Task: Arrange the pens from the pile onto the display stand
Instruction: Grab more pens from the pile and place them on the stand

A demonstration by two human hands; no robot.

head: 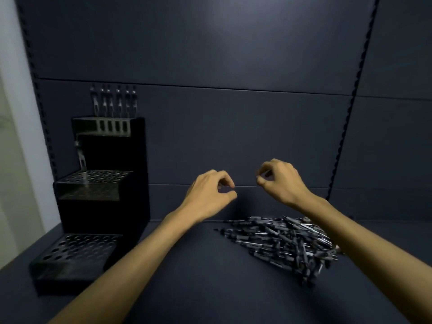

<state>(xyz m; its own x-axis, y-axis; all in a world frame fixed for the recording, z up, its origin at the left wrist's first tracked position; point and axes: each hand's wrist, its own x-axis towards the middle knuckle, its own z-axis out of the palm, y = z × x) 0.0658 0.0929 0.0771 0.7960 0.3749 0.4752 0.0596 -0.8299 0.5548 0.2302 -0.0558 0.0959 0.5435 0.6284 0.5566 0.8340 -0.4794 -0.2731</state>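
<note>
My bare forearms reach over the dark shelf point(210, 288), both hands raised above it. My left hand point(210, 195) hangs left of the pile of pens point(287, 244), fingers curled loosely toward the thumb with nothing between them. My right hand point(280, 181), above the pile's far edge, pinches finger to thumb; whether it holds anything I cannot tell. Well left of the pile stands the black stepped display stand point(93, 206), a row of pens point(114, 104) upright in its top tier.
</note>
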